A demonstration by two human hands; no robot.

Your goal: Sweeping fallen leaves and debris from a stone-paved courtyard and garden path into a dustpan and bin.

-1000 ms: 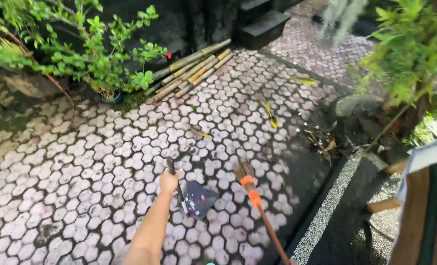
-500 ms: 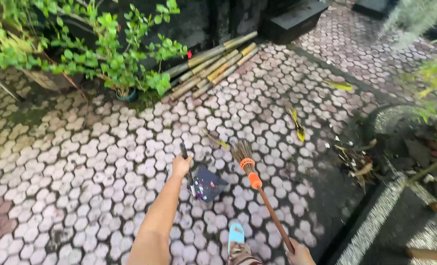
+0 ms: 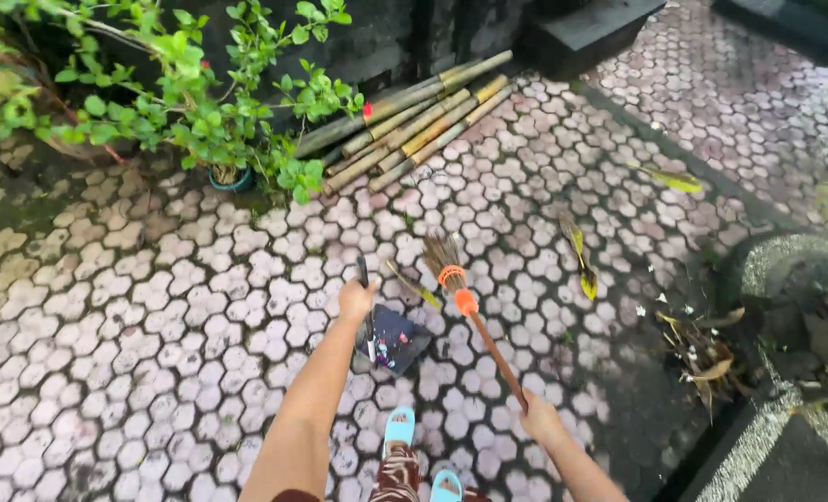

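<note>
My left hand [image 3: 356,299] wraps its fingers round the thin black handle of a flat dark dustpan [image 3: 393,338], tilted over the hexagon paving [image 3: 153,316]. My right hand [image 3: 539,420] grips the broom [image 3: 465,302] by its brown stick; its bristly twig head touches a long yellow leaf [image 3: 416,284]. Bamboo poles [image 3: 414,116] lie beyond.

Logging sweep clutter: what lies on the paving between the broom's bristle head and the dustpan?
In the head view, one yellow-green leaf lies on the pavers between the broom bristles and the dustpan; otherwise bare paving.
</note>
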